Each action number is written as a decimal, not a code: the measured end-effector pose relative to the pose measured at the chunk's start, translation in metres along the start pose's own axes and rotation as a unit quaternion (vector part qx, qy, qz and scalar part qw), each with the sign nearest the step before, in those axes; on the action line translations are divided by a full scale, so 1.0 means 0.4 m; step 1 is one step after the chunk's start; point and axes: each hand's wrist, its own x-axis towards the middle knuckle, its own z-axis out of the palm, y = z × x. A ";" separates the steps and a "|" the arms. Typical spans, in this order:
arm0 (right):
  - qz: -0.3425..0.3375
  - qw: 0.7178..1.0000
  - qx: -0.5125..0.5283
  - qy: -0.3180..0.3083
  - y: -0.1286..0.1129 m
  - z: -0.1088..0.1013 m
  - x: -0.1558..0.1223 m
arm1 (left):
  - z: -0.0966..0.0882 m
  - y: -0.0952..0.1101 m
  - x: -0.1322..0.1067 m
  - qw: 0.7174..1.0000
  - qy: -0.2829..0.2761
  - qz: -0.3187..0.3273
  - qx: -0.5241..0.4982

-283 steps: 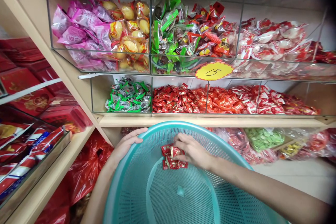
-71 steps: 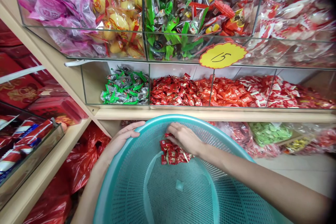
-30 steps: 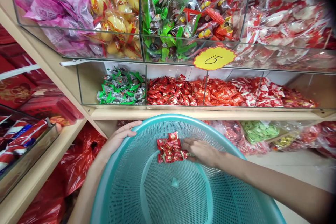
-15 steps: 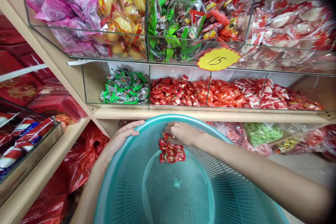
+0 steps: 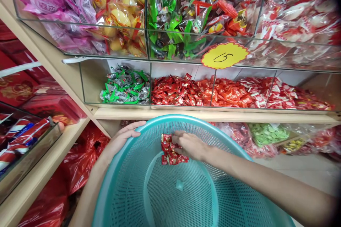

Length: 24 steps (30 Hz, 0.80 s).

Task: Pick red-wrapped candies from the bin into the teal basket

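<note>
A teal perforated plastic basket fills the lower middle, tilted so that I look into it. My left hand grips its upper left rim, fingers over the edge and thumb out of sight. Inside, against the far wall, lies a small cluster of red wrapped candies. My right hand reaches in from the right, its curled fingers on the candies at the cluster's right side. The fingertips are partly hidden among the wrappers.
Above the basket, a shelf bin holds red wrapped candies, with green-and-silver ones to the left. A yellow price tag hangs on the upper bins. Red plastic bags sit at lower left, and bagged green sweets lie under the shelf.
My right hand has moved slightly down and right over the candies, uncovering a candy at the top of the cluster. My left hand stays on the rim. The view has shifted slightly.
</note>
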 end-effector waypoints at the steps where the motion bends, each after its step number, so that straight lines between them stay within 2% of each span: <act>1: -0.003 1.000 0.002 0.005 0.000 0.006 -0.001 | 0.000 -0.001 0.002 1.000 -0.001 -0.002 -0.001; 13: -0.044 0.994 0.074 0.066 0.003 0.055 -0.013 | 0.001 -0.003 -0.003 1.000 -0.001 -0.010 -0.001; 18: -0.085 0.992 0.051 0.075 -0.004 0.055 -0.020 | 0.002 -0.001 -0.005 1.000 0.009 -0.006 0.005; 24: -0.074 0.993 0.042 0.078 -0.014 0.066 -0.020 | 0.003 0.000 -0.005 1.000 0.007 0.001 0.009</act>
